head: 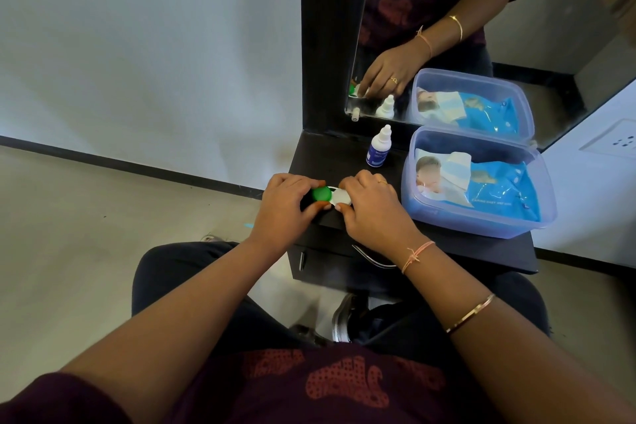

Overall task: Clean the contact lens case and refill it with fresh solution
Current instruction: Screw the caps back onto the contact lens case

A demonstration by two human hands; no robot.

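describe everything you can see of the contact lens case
The contact lens case is small plastic, two joined wells, a green cap left and a white cap right, both on. It sits level at the dark dresser top's front edge. The left hand grips the green cap, the right hand the white.

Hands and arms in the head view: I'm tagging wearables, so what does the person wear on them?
The right hand has a gold ring; its wrist carries a pink knotted thread bracelet, with a thin gold bangle further up the forearm. The left hand shows no jewellery. A dark maroon sleeve covers the left upper arm.
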